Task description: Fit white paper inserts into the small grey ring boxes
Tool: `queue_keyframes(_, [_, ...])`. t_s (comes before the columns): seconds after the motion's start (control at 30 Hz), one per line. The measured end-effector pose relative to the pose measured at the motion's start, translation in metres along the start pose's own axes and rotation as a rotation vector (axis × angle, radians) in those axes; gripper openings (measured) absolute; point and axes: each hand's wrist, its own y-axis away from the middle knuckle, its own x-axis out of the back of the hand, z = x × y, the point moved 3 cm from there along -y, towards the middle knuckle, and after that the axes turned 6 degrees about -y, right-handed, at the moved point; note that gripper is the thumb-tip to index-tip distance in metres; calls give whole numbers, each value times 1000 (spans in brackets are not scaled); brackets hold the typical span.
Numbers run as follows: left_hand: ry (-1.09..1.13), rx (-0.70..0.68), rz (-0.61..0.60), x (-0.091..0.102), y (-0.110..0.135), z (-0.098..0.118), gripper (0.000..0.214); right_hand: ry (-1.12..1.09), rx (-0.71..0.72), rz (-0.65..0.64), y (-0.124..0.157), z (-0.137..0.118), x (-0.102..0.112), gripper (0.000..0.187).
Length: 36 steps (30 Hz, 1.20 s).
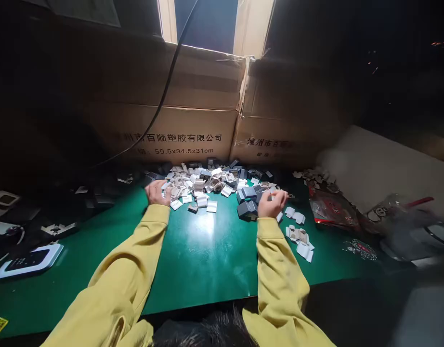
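My left hand [157,193] is at the left edge of a heap of small white folded pieces [186,185]. Its fingers are curled, with a bit of white at the fingertips; whether that is held or lies behind cannot be told. My right hand [272,203] is at the heap's right side, beside several dark grey-blue small boxes [246,208]. Its fingers are bent in together and hide whatever is between them. One white piece [212,206] and a small dark-sided piece [192,208] lie in front of the heap.
Cardboard boxes [178,130] wall off the back of the green table [203,260]. More white pieces [300,236] lie right of my right arm, near a red plastic packet [333,209] and a clear container [406,241]. A white device [29,260] lies left. A black cable [164,91] hangs down.
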Motion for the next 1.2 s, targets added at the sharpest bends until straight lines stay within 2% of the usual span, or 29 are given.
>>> queue_keyframes(0.03, [-28, 47, 34, 9, -8, -14, 42, -45, 17, -56, 13, -13, -7, 32])
queue_keyframes(0.07, [-64, 109, 68, 15, -15, -26, 44, -113, 70, -172, 28, -27, -17, 38])
queue_keyframes(0.13, [-161, 283, 101, 20, -28, -49, 47, -259, 224, -496, 61, -52, -37, 43])
queue_keyframes(0.17, [-183, 333, 90, 18, -33, -58, 49, -283, 264, -579, 76, -61, -44, 43])
queue_keyframes(0.23, [-200, 400, 49, 12, -42, -71, 54, -301, 305, -711, 97, -71, -56, 40])
queue_keyframes(0.27, [-193, 419, 20, 8, -46, -76, 55, -294, 320, -835, 105, -73, -62, 38])
queue_keyframes(0.37, [-126, 461, -79, 0, -51, -82, 52, -257, 306, -970, 113, -70, -72, 35])
queue_keyframes(0.47, [-75, 433, -149, 1, -50, -75, 46, -205, 272, -974, 111, -61, -78, 34])
queue_keyframes(0.57, [-93, 397, -168, 7, -44, -60, 51, -155, 246, -956, 113, -56, -81, 33])
queue_keyframes(0.7, [-70, 474, -85, 19, -26, -44, 57, -114, 254, -909, 114, -58, -78, 29])
queue_keyframes(0.77, [-22, 487, -10, 25, -18, -37, 60, -123, 308, -912, 114, -60, -75, 19])
queue_keyframes(0.87, [203, 472, 98, 32, -10, -27, 68, -128, 373, -983, 114, -62, -74, 6])
queue_keyframes(0.93, [430, 529, 105, 29, -4, -20, 72, -102, 357, -1038, 115, -61, -78, 5])
queue_keyframes(0.97, [553, 587, 76, 24, 1, -14, 72, -93, 331, -1058, 114, -60, -81, 8])
queue_keyframes(1.03, [811, 729, -75, 7, 17, 2, 64, -98, 262, -1064, 112, -58, -86, 13])
queue_keyframes(1.07, [945, 794, -200, -4, 27, 14, 61, -117, 226, -1048, 111, -57, -89, 15])
queue_keyframes(1.13, [1121, 897, -518, -26, 53, 40, 69, -180, 145, -983, 107, -55, -92, 15])
queue_keyframes(1.2, [1142, 923, -672, -39, 75, 59, 67, -266, 32, -890, 104, -51, -93, 15])
